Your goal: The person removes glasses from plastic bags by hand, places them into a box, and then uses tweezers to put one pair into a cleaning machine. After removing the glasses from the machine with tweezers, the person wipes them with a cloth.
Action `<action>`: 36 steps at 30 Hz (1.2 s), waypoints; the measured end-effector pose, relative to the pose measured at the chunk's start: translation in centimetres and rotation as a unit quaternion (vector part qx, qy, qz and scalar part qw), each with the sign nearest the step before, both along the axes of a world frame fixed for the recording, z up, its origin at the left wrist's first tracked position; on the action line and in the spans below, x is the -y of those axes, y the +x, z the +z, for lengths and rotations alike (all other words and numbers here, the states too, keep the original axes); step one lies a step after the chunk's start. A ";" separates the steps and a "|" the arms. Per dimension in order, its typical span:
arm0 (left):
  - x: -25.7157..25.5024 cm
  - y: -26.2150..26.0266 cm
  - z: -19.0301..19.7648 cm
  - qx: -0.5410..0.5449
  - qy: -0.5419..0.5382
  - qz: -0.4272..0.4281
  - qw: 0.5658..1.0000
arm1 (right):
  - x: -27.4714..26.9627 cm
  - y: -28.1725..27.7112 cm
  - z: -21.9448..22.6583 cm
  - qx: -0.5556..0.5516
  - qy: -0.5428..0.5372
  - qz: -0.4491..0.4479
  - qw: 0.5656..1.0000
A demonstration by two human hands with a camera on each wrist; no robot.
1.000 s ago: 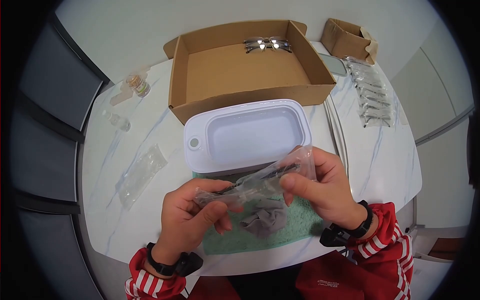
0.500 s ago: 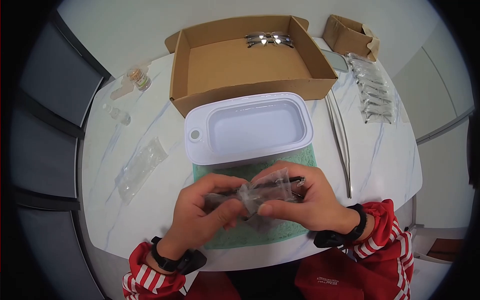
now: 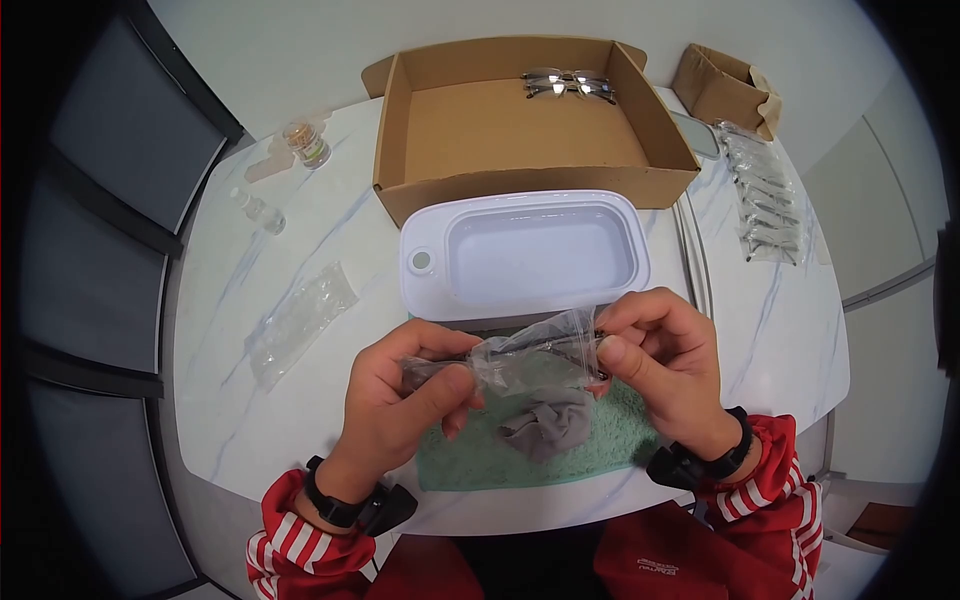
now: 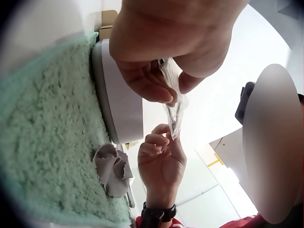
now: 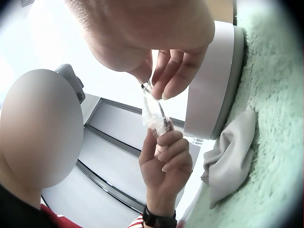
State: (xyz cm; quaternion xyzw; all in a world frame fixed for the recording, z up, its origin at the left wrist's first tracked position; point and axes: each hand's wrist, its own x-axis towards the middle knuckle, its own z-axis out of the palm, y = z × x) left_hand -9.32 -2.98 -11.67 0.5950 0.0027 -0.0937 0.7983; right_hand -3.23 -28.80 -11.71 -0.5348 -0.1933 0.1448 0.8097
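A pair of dark-framed glasses [image 3: 545, 342] lies inside a clear plastic bag [image 3: 520, 375], stretched between both hands above the towel. My left hand [image 3: 400, 395] grips one end of the bag with the glasses inside, thumb on top. At the bag's other end, my right hand [image 3: 665, 360] pinches the dark end of the glasses between thumb and fingers. In the right wrist view, a dark tip [image 5: 145, 86] shows at the right fingertips. Below the hands, a crumpled grey cloth [image 3: 550, 425] rests on a green towel [image 3: 455, 468].
Just beyond the hands stands a white basin [image 3: 425, 295]. Behind it, an open cardboard box [image 3: 540, 178] holds glasses [image 3: 570, 85]. Several bagged glasses [image 3: 765, 190] lie right, near a small carton [image 3: 720, 85]. An empty bag [image 3: 300, 325], small bottle [image 3: 258, 212] and jar [image 3: 307, 145] are left.
My hands came together low over the cloth, and a dark end of the glasses poked out of the bag. Now they are apart again, with my right fingers pinching that end.
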 end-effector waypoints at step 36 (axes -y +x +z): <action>-8.5 -3.1 3.5 0.076 0.227 0.370 0.898 | 6.4 4.7 -0.3 -0.014 0.082 -0.222 0.971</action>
